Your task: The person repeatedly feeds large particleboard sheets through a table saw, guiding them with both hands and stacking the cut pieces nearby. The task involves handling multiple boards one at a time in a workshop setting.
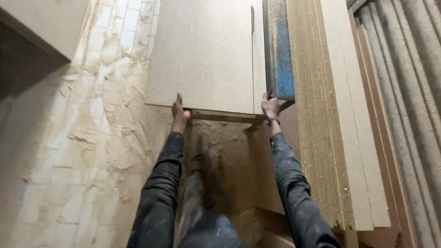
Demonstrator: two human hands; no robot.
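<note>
Both hands' grip on chipboard panel edge.

Two hands, left hand and right hand, both gripping the near edge of one pale chipboard panel. One blue saw fence along the panel's right edge. One stack of chipboard sheets standing on edge at right, sheet count unclear. One wristband on the right wrist. One tiled floor under sawdust.
</note>
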